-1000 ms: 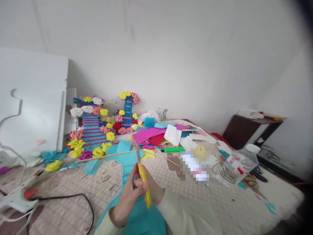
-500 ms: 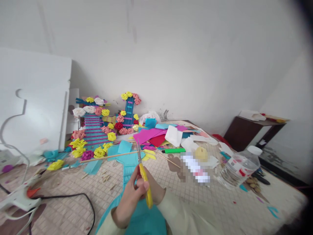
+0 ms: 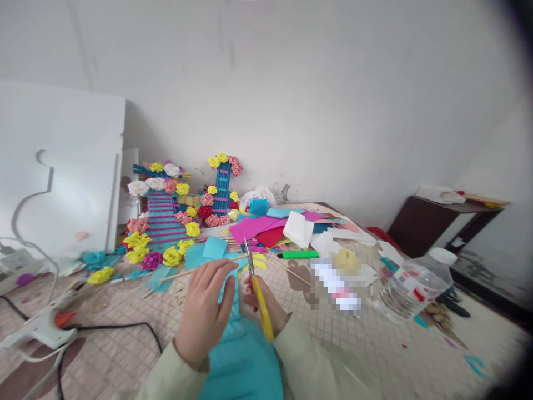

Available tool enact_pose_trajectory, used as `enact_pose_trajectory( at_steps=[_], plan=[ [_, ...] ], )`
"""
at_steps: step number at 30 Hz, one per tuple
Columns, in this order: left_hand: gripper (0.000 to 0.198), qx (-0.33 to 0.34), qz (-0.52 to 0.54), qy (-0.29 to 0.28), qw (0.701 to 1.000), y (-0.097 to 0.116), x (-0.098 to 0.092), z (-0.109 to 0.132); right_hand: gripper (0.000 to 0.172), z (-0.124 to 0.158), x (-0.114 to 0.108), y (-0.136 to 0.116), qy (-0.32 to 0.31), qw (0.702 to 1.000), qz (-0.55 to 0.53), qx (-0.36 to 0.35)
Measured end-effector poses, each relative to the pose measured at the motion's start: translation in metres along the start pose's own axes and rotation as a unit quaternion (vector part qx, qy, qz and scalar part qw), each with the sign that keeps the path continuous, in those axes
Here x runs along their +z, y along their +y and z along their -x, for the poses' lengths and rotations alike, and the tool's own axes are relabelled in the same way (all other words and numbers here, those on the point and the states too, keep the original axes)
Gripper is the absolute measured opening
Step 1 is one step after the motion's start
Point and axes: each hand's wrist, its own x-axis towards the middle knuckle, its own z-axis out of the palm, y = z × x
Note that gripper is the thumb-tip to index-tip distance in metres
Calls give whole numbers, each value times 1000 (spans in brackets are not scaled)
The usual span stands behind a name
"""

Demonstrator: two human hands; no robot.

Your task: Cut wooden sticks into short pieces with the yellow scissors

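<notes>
In my right hand (image 3: 270, 303) is a pair of scissors (image 3: 262, 311) with yellow handles. Its metal blades point away from me and look nearly closed. My left hand (image 3: 206, 305) is open, back up, thumb apart from the fingers. It is over the narrow part of a turquoise guitar-shaped piece (image 3: 245, 361), whose round body lies close to me. A thin wooden stick (image 3: 179, 275) runs behind the left fingers; whether they touch it I cannot tell.
Paper-flower guitar-like pieces (image 3: 162, 216) stand against the wall. Coloured paper sheets (image 3: 254, 226), a green marker (image 3: 297, 254) and a clear plastic bottle (image 3: 412, 289) are farther right. At the left are a white power strip (image 3: 45, 328) and black cable (image 3: 120, 326).
My left hand has come away from the scissors, moved left and opened over the turquoise piece. The scissors, in my right hand, have shifted slightly right. The view has turned a little.
</notes>
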Motion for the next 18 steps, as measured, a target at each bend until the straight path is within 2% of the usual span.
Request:
enact_pose_trajectory(
  at_steps=[2,4,6,11,18],
  plan=[
    [34,52,-133,-53,988,-5,-1,-14,34,3,0,-2,-3,1000,-4,4],
    [35,56,-203,-109,971,-11,3,-22,38,5,0,-3,-14,1000,-2,0],
    [34,45,-224,-136,964,-15,8,-24,43,6,-1,-4,-29,1000,2,-11],
    [36,23,-244,-153,957,-19,11,-21,49,10,-5,-13,-61,997,32,-46],
    [40,14,-284,-206,937,-17,5,-25,55,14,-9,-25,-77,994,73,-24]
  ],
)
